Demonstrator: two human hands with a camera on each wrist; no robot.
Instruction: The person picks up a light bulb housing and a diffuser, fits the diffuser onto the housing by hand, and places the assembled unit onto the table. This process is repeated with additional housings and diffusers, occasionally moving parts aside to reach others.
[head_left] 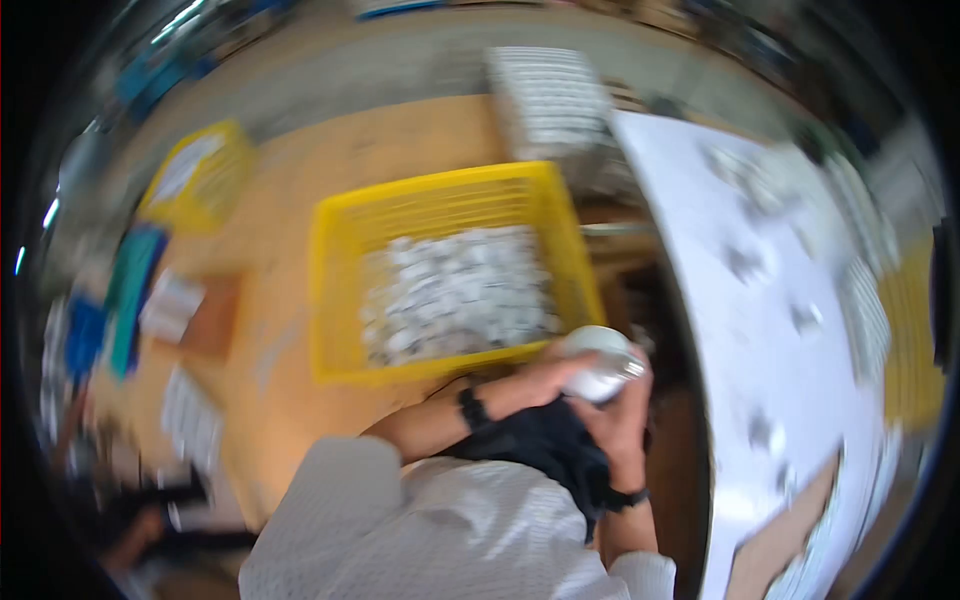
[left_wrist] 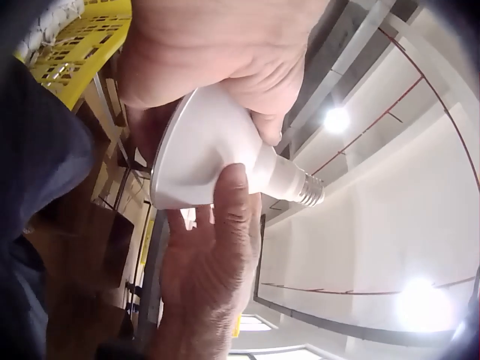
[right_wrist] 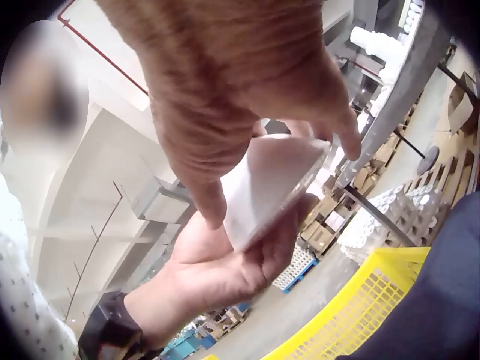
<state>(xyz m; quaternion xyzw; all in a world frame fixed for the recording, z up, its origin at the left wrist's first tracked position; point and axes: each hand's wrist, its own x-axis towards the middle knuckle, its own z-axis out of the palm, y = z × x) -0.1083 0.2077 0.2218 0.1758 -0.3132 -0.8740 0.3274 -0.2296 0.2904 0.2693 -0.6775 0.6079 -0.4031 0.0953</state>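
Note:
A white light bulb [head_left: 598,366] with a wide cone-shaped body and a silver screw base [left_wrist: 312,190] is held between both hands. My left hand [head_left: 545,378] grips the body from the left, its thumb lying along the white side. From the other side, my right hand [head_left: 618,425] holds the same bulb, and its thumb presses on the cone in the left wrist view. In the head view the screw base points right. The right wrist view shows the bulb's body [right_wrist: 266,184] between the fingers of both hands.
Just ahead stands a yellow basket [head_left: 335,290] full of small white pieces, on a tan tabletop [head_left: 275,400]. A white-topped table [head_left: 730,350] on the right carries several blurred bulbs. White stacked trays [head_left: 550,95] stand behind; another yellow bin [head_left: 215,190] sits far left.

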